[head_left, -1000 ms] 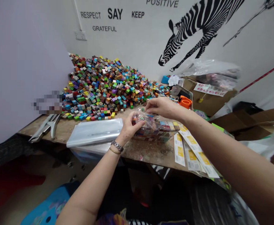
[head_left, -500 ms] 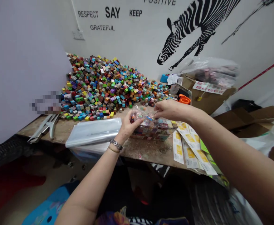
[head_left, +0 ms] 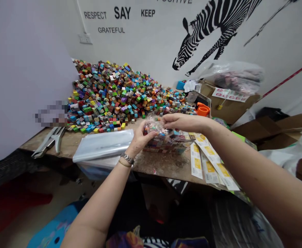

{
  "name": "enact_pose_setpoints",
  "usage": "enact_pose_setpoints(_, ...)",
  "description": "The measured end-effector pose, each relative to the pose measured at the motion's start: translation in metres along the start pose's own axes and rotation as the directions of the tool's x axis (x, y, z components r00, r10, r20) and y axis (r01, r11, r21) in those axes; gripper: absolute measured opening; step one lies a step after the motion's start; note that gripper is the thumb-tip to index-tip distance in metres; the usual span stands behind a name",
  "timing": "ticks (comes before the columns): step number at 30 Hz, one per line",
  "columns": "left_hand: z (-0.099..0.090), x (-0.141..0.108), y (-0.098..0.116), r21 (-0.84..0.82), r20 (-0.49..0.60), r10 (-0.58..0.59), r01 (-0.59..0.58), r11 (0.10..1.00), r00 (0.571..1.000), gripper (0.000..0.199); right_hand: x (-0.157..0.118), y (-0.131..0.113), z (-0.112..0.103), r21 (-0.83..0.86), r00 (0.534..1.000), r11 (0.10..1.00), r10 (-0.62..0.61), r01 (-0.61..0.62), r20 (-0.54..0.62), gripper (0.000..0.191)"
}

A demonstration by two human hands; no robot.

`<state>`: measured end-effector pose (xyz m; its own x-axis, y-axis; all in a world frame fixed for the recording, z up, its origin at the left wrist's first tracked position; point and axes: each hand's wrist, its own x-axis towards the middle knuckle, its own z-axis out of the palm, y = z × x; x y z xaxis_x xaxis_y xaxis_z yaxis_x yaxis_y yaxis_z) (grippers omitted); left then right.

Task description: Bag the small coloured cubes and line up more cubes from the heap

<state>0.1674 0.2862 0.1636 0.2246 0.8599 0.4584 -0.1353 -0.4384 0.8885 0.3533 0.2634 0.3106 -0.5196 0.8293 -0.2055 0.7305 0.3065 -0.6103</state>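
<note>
A clear plastic bag (head_left: 166, 144) packed with small coloured blocks rests on the wooden table (head_left: 156, 167). My left hand (head_left: 141, 137), with a watch at its wrist, grips the bag's left end, thumb across the front. Over the top of the bag is my right hand (head_left: 175, 121), palm down, its fingers close together at the crumpled plastic; their tips are partly hidden. A large pile of coloured blocks (head_left: 115, 93) lies behind the bag.
Flat clear bags (head_left: 103, 144) lie left of my left hand, with a metal stapler-like tool (head_left: 50, 141) farther left. Yellow and white label sheets (head_left: 210, 160) are at the right. An orange tape holder (head_left: 202, 109) and a cardboard box (head_left: 218, 108) stand behind them.
My right hand has moved left over the bag, its fingers now lower and flatter on the plastic. My left hand keeps its grip. The plastic at the top is more bunched.
</note>
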Motion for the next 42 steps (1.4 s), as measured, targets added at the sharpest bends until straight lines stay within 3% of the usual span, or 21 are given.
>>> enact_pose_setpoints(5, 0.001, 0.001, 0.001, -0.022, 0.006, -0.023, 0.023, 0.999, 1.000, 0.052, -0.005, -0.001, -0.007, 0.027, 0.998, 0.998, 0.049, -0.048, -0.032, 0.011)
enact_pose_setpoints(11, -0.001, 0.001, 0.001, 0.038, 0.022, 0.003, -0.004, 0.999, 1.000, 0.053, 0.012, 0.009, -0.002, -0.044, 0.999, 0.998, 0.041, -0.042, -0.025, 0.019)
enact_pose_setpoints(15, -0.002, 0.001, 0.003, 0.053, 0.021, -0.012, 0.011, 0.999, 1.000, 0.049, 0.015, 0.011, -0.002, -0.115, 0.988, 0.992, 0.030, -0.048, -0.150, 0.022)
enact_pose_setpoints(20, -0.001, 0.000, 0.007, 0.057, 0.032, -0.013, 0.012, 0.998, 0.999, 0.049, 0.013, 0.012, 0.007, -0.229, 0.943, 0.967, 0.026, -0.108, -0.331, 0.015)
enact_pose_setpoints(25, -0.002, -0.001, 0.012, 0.120, 0.024, -0.016, 0.013, 0.993, 1.000, 0.049, 0.011, 0.004, 0.028, -0.514, 0.860, 0.810, -0.022, -0.283, -0.509, 0.017)
enact_pose_setpoints(28, -0.002, -0.001, 0.015, 0.159, 0.022, -0.005, 0.001, 0.987, 1.000, 0.048, 0.002, -0.002, 0.030, -0.543, 0.871, 0.759, 0.065, -0.360, -0.486, 0.026)
enact_pose_setpoints(31, -0.003, -0.001, 0.015, 0.178, 0.020, 0.012, -0.016, 0.984, 1.000, 0.057, -0.008, -0.008, 0.027, -0.478, 0.906, 0.809, 0.151, -0.342, -0.395, 0.021)
enact_pose_setpoints(34, -0.003, 0.001, 0.014, 0.179, 0.001, 0.036, -0.036, 0.983, 0.999, 0.073, -0.014, -0.013, 0.028, -0.352, 0.911, 0.878, 0.188, -0.323, -0.367, 0.018)
enact_pose_setpoints(37, -0.002, 0.003, 0.013, 0.158, 0.015, 0.012, -0.014, 0.987, 1.000, 0.083, -0.015, -0.016, 0.036, -0.278, 0.922, 0.923, 0.159, -0.266, -0.354, 0.021)
enact_pose_setpoints(42, -0.001, 0.008, 0.019, 0.181, -0.008, -0.011, 0.013, 0.983, 1.000, 0.072, -0.009, -0.016, 0.052, -0.400, 0.898, 0.884, 0.050, -0.244, -0.438, 0.026)
